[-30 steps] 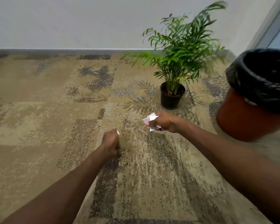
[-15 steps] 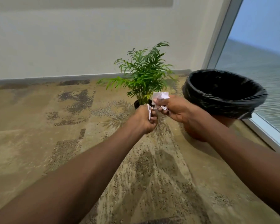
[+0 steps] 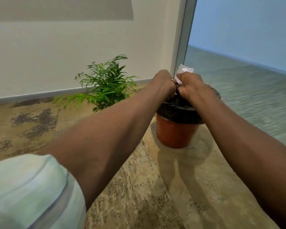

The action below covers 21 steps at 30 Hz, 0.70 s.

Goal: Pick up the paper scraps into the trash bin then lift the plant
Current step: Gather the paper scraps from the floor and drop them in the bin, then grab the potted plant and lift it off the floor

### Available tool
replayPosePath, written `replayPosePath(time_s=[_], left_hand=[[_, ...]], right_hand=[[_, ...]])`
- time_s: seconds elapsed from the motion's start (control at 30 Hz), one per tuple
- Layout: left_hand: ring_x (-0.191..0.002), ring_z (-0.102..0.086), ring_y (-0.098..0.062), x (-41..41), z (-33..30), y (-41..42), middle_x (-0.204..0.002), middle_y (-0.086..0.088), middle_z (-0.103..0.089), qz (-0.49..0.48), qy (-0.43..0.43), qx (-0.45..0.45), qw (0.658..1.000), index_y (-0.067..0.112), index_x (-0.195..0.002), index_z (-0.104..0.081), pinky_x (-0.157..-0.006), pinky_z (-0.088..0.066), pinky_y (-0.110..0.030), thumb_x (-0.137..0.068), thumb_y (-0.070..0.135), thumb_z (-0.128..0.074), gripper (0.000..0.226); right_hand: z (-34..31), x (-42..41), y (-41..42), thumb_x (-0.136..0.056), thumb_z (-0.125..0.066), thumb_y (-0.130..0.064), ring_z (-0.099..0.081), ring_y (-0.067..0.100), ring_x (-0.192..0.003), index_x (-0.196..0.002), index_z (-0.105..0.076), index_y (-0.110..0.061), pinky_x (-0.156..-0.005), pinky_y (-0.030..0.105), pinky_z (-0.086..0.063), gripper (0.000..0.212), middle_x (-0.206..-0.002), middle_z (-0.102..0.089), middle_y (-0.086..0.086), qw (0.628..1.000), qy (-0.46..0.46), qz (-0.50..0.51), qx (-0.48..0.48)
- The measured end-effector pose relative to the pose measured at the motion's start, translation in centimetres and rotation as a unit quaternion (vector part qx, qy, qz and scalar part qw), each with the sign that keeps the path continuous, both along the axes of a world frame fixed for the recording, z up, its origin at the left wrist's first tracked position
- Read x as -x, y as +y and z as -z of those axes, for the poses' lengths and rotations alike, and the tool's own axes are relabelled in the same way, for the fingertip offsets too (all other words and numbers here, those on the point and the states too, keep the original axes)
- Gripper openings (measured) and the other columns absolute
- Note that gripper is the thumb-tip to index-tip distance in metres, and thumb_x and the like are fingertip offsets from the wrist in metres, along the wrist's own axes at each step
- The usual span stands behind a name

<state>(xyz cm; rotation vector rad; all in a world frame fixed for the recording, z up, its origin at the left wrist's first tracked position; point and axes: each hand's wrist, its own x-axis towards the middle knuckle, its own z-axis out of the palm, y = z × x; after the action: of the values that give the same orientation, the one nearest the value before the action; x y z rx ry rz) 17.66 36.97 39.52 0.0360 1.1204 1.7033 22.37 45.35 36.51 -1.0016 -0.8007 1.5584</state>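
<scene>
**Both fists over the trash bin, paper in the right**

Landmark: trash bin (image 3: 175, 133), orange-brown, with a black liner (image 3: 177, 109) folded over its rim. It stands on patterned tan-and-dark carpet (image 3: 139, 187).

Right hand (image 3: 192, 85): directly above the bin's mouth, fingers curled tight round white paper scraps (image 3: 182, 72); a crumpled corner sticks up above the knuckles.

Left hand (image 3: 163, 83): just left of the right hand, knuckles touching or nearly so, fingers curled. A sliver of white shows at the gap between the fists; cannot tell whether this hand grips any paper itself.

Potted plant (image 3: 106, 83): on the carpet left of the bin and behind it, near the grey baseboard (image 3: 40, 94) of a white wall (image 3: 73, 55). Its pot is hidden behind the left forearm.

Right of the bin: a pale frame post (image 3: 182, 38), then frosted glass (image 3: 246, 71).
</scene>
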Motion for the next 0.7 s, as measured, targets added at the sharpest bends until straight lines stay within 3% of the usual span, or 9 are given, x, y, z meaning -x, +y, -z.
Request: replayPosePath(time_s=[0.1, 0.17, 0.2, 0.27, 0.43, 0.5, 0.53, 0.6, 0.7], left_hand=[[-0.079, -0.043, -0.03, -0.2, -0.2, 2.1, -0.095, -0.014, -0.041, 0.026, -0.022, 0.025, 0.999, -0.003, -0.082, -0.037, -0.084, -0.037, -0.037, -0.091, 0.014, -0.036, 0.02], [-0.113, -0.041, -0.036, 0.4, 0.0, 2.9, -0.128, -0.015, -0.036, 0.065, -0.001, -0.02, 0.998, -0.011, -0.114, -0.036, -0.105, -0.032, -0.043, -0.089, 0.012, -0.031, 0.035], [-0.133, -0.03, -0.037, 0.9, 0.4, 3.1, -0.148, -0.015, -0.024, 0.085, -0.005, -0.037, 0.996, -0.008, -0.138, -0.025, -0.116, -0.024, -0.045, -0.088, 0.011, -0.03, 0.053], [-0.149, -0.005, -0.035, 2.1, 1.6, 3.7, -0.162, -0.015, 0.002, 0.101, -0.016, -0.066, 0.993, 0.003, -0.152, -0.001, -0.121, -0.009, -0.048, -0.09, 0.012, -0.031, 0.07], [-0.149, -0.012, -0.036, 4.0, 5.1, 2.6, -0.159, -0.026, -0.014, 0.164, 0.023, -0.129, 0.978, -0.006, -0.151, -0.018, -0.122, -0.015, -0.043, -0.107, 0.034, -0.028, 0.06], [-0.145, -0.027, -0.036, 4.6, 6.4, 1.0, -0.154, -0.026, -0.03, 0.157, 0.065, -0.136, 0.976, -0.006, -0.146, -0.03, -0.12, -0.025, -0.041, -0.107, 0.032, -0.03, 0.055], [-0.142, -0.033, -0.034, 5.0, 7.1, 0.1, -0.15, -0.024, -0.038, 0.154, 0.088, -0.137, 0.975, -0.006, -0.144, -0.035, -0.118, -0.03, -0.04, -0.107, 0.03, -0.03, 0.052], [-0.135, -0.046, -0.031, 6.2, 8.7, -2.0, -0.142, -0.02, -0.051, 0.154, 0.162, -0.121, 0.967, -0.003, -0.14, -0.044, -0.113, -0.038, -0.04, -0.107, 0.026, -0.032, 0.046], [-0.114, -0.063, -0.025, 8.7, 12.3, -5.9, -0.118, -0.01, -0.068, 0.172, 0.372, -0.066, 0.91, 0.007, -0.117, -0.063, -0.099, -0.051, -0.043, -0.104, 0.026, -0.04, 0.032]], right_hand=[[0.8, -1.7, 2.6, -0.097, -0.043, 0.006, -0.058, 0.025, -0.09, -0.119, -0.052, -0.004, -0.079, 0.027, -0.057, 0.026, -0.101, -0.053, 0.015, 0.998, -0.028, 0.002, 0.051], [1.6, -2.8, 3.2, -0.099, -0.036, 0.003, -0.052, 0.022, -0.089, -0.1, -0.05, -0.002, -0.099, 0.028, -0.049, 0.015, -0.098, -0.047, 0.016, 0.994, -0.064, -0.052, 0.068], [2.1, -3.2, 3.5, -0.097, -0.035, 0.004, -0.052, 0.026, -0.099, -0.104, -0.051, 0.002, -0.102, 0.035, -0.047, 0.017, -0.108, -0.047, 0.019, 0.991, -0.082, -0.067, 0.076], [3.2, -3.7, 4.0, -0.092, -0.038, 0.007, -0.037, 0.039, -0.134, -0.133, -0.041, 0.002, -0.112, 0.057, -0.035, 0.041, -0.145, -0.032, 0.022, 0.991, -0.08, -0.079, 0.075], [4.8, -3.3, 4.1, -0.091, -0.05, 0.005, -0.026, 0.042, -0.144, -0.144, -0.036, -0.006, -0.111, 0.06, -0.036, 0.056, -0.159, -0.02, 0.019, 0.993, -0.088, -0.067, 0.05], [5.2, -2.5, 3.5, -0.091, -0.055, 0.001, -0.049, 0.036, -0.126, -0.135, -0.047, -0.004, -0.101, 0.05, -0.05, 0.044, -0.139, -0.045, 0.022, 0.989, -0.133, -0.069, 0.017], [5.3, -2.0, 3.1, -0.091, -0.057, -0.001, -0.06, 0.028, -0.1, -0.122, -0.055, -0.005, -0.086, 0.04, -0.057, 0.032, -0.112, -0.056, 0.018, 0.984, -0.163, -0.066, -0.011], [5.5, -0.7, 2.4, -0.089, -0.057, -0.003, -0.052, 0.015, -0.061, -0.089, -0.063, -0.011, -0.06, 0.026, -0.048, 0.01, -0.073, -0.052, 0.005, 0.973, -0.213, -0.046, -0.079], [6.1, 1.2, 0.5, -0.091, -0.058, -0.011, -0.064, 0.013, -0.073, -0.092, -0.075, -0.011, -0.067, 0.02, -0.051, 0.017, -0.083, -0.07, 0.001, 0.906, -0.34, 0.012, -0.253]])
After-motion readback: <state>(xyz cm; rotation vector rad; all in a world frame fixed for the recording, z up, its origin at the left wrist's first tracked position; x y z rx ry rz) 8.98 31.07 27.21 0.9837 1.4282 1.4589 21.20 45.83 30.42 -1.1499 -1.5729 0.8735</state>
